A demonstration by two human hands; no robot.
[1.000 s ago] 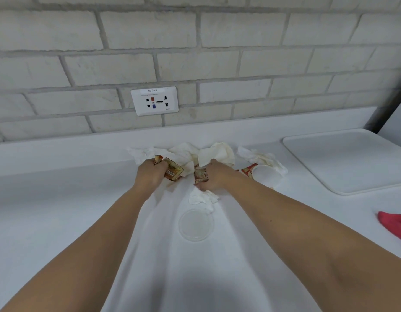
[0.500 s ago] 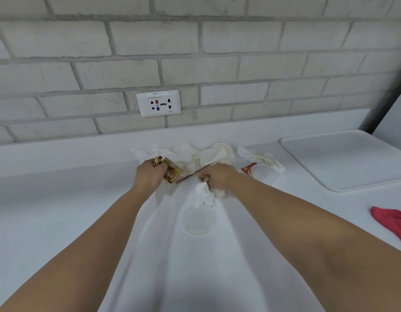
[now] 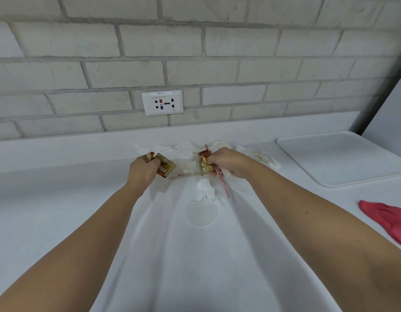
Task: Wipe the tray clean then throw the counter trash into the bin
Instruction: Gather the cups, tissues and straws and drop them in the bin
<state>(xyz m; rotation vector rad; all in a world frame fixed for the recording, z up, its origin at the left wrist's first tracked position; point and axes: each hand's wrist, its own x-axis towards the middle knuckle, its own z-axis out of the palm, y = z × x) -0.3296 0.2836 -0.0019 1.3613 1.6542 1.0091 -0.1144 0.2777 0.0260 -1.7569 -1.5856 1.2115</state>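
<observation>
Left hand [image 3: 142, 170], centre of frame: fingers curled round a gold wrapper [image 3: 166, 168], barcode face up, held just above the counter [image 3: 60, 199]. Right hand [image 3: 229, 162], a little right of centre: fingers closed on a crumpled wrapper [image 3: 204, 163], orange-gold, and on a thin pink straw [image 3: 222, 183] that slants down out of the grip toward the lower right. A second pink strip lies flat between the two hands.

Behind both hands, against the upstand: a heap of crumpled white napkins [image 3: 183, 152]. More napkin [image 3: 263, 159] lies just right of the right wrist. Below the right hand sits a small tissue wad [image 3: 205, 188], and just below that a clear round lid [image 3: 200, 212], flat on the counter.

Tray [image 3: 343, 158]: white, flat, at the right edge of the frame, well apart from the trash. Red cloth [image 3: 390, 220]: lower right, below the tray, partly cut off by the frame.

Wall socket [image 3: 162, 102] on the brick wall [image 3: 240, 41], above the hands.
</observation>
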